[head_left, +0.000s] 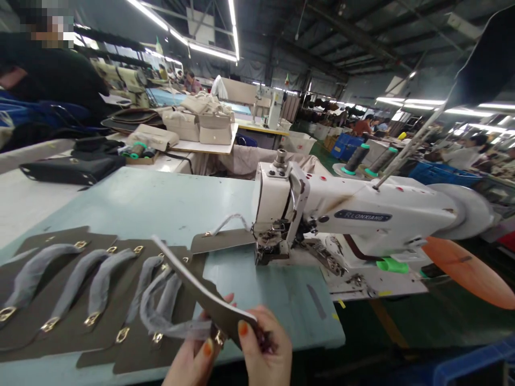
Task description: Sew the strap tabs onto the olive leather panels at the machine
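Both my hands hold a dark olive-brown bag panel (205,295) with a pale edge, tilted up off the table. My left hand (195,359) is closed at its lower part, by a gold buckle (219,338) and the end of a plastic-wrapped handle (181,327). My right hand (267,346) pinches the near end of the panel, thumb on top. Several similar panels (100,343) with wrapped handles and gold buckles lie overlapped to the left. Another panel (223,240) reaches under the head of the white sewing machine (277,203).
The sewing machine stands on a pale blue tabletop (148,193). Thread spools (356,159) sit behind its arm, and an orange panel (470,268) is at the right. A black bag (72,169) lies at the far left. Beige bags (215,128) fill a table behind; a person (52,69) sits at the left.
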Motion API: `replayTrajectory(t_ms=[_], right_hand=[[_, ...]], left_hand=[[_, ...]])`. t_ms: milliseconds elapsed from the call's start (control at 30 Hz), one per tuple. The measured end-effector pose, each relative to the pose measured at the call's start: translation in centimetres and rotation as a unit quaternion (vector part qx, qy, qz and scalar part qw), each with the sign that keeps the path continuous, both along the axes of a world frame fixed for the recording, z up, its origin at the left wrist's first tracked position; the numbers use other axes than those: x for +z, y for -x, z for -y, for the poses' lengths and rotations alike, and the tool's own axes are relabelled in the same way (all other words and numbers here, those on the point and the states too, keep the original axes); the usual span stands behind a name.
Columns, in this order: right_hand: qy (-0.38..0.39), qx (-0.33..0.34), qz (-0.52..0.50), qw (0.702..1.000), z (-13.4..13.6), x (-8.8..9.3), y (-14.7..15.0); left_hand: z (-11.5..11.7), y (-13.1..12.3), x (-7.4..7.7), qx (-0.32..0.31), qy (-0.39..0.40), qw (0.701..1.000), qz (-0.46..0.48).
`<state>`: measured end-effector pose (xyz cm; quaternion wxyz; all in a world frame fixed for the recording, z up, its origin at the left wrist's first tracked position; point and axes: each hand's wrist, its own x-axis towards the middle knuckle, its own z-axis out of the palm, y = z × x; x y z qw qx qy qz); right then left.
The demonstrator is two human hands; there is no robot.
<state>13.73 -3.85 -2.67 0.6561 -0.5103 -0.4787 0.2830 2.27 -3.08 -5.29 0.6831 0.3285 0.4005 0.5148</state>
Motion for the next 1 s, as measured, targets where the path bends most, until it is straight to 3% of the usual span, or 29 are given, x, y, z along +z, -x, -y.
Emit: replayTrajectory(t_ms=[167,333,467,633,867,1000], right_hand=[[0.168,0.078,0.033,0.982,-1.4,-1.5,-0.7],[0.212,0.135,0.071,0.965,-3.8,-1.3,-3.2],[0.235,0.107,0.056,0.964,-6.1,-1.7,-4.0],[0.238,0.050,0.003,0.970,-8.3,-2.8,-4.4],[0.246,0.016,-0.012,0.969,-9.8,-2.8,-4.3],[0.236,-0.002,-0.001,0.972,-10.1,-2.5,-4.1]], left_hand=[[-4.7,-0.6,0.4,0.019,0.066,0.998,0.006],[-8.9,-1.6,1.4,-0.020,0.066,0.998,-0.014],[-12.4,-3.4,1.9,-0.042,0.084,0.995,-0.032],[-15.5,-5.2,1.5,-0.036,0.066,0.996,-0.048],[-17.1,-5.6,-0.1,-0.008,0.034,0.999,-0.037],[-17.6,-5.9,0.0,-0.010,0.038,0.999,-0.030]])
